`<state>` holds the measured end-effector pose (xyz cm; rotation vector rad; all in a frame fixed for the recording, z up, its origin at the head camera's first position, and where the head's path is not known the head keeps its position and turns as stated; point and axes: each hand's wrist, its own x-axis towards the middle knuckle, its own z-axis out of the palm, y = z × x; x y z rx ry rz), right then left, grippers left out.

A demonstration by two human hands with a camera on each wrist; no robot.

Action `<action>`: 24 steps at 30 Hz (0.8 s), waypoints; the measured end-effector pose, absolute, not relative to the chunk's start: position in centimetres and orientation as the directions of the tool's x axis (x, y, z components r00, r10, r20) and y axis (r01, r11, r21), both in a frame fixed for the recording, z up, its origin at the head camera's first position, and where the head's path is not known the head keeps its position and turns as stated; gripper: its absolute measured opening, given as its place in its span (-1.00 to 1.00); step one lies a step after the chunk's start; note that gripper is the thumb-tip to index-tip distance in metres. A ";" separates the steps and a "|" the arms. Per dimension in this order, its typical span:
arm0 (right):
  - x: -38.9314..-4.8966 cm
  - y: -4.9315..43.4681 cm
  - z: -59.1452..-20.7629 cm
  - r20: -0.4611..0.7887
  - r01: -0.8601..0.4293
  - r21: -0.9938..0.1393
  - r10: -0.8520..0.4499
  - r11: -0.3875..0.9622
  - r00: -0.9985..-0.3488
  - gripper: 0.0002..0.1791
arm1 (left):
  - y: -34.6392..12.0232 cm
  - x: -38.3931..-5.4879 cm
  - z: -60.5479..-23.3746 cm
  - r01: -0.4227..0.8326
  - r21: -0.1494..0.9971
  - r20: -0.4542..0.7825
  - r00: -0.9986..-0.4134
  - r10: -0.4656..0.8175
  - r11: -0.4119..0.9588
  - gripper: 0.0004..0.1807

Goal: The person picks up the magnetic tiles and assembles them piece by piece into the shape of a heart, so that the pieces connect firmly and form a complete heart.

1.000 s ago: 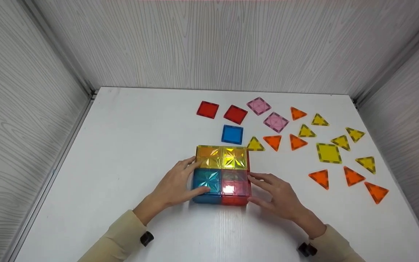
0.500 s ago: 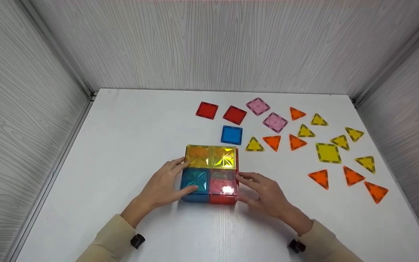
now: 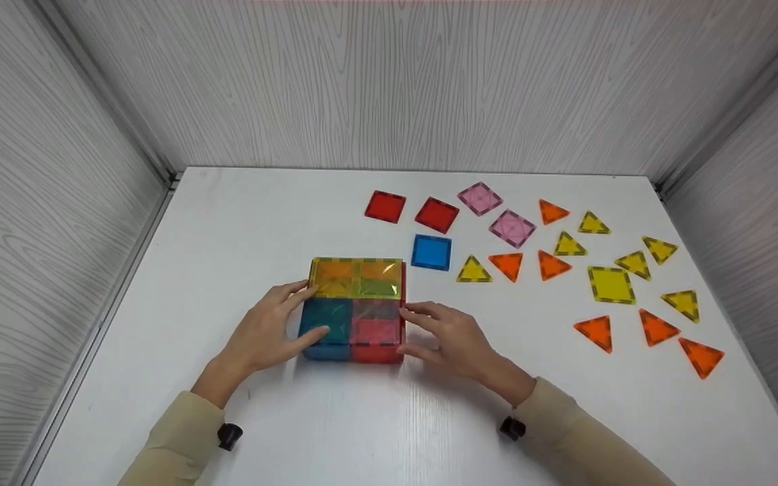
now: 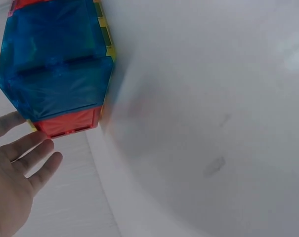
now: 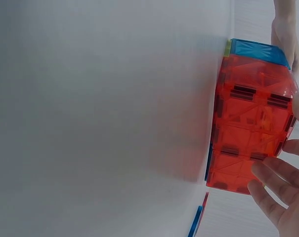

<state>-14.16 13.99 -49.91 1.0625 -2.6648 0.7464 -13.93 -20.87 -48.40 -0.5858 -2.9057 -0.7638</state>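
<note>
Between my hands sits a low square block of see-through magnetic tiles [image 3: 376, 329]. Its top has two yellow quarters at the back, teal at front left and pink at front right. My left hand [image 3: 261, 332] grips its left side, thumb over the teal top and fingers toward the back corner. In the left wrist view the block's blue side [image 4: 55, 39] shows beside spread fingers. My right hand [image 3: 455, 341] presses fingertips on the right side, thumb low near the front corner. The right wrist view shows the red side wall [image 5: 250, 121] there.
Behind and right lie a blue square [image 3: 431, 252], two red squares [image 3: 385, 206], two pink squares [image 3: 480, 198] and a yellow square [image 3: 611, 284]. Several yellow triangles [image 3: 474, 270] and orange triangles [image 3: 594, 333] spread across the table's right. Wood-grain walls [image 3: 402, 88] enclose the table.
The block has slid left and slightly back across the table, both hands travelling with it. The loose tiles stay where they were.
</note>
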 end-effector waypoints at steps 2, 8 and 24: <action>-14.7 13.2 -49.8 0.318 -0.674 -0.394 -0.595 0.625 -0.738 -0.29 | -21.6 -14.3 -48.4 0.375 0.456 0.166 -0.927 0.337 0.807 -0.15; -16.2 11.0 -49.8 0.282 -0.657 -0.405 -0.597 0.636 -0.751 -0.29 | -23.6 -15.5 -48.6 0.355 0.450 0.156 -0.935 0.319 0.819 -0.16; -20.0 5.9 -49.6 0.188 -0.593 -0.483 -0.586 0.644 -0.789 -0.29 | -27.9 -18.4 -48.7 0.309 0.434 0.147 -0.951 0.272 0.846 -0.22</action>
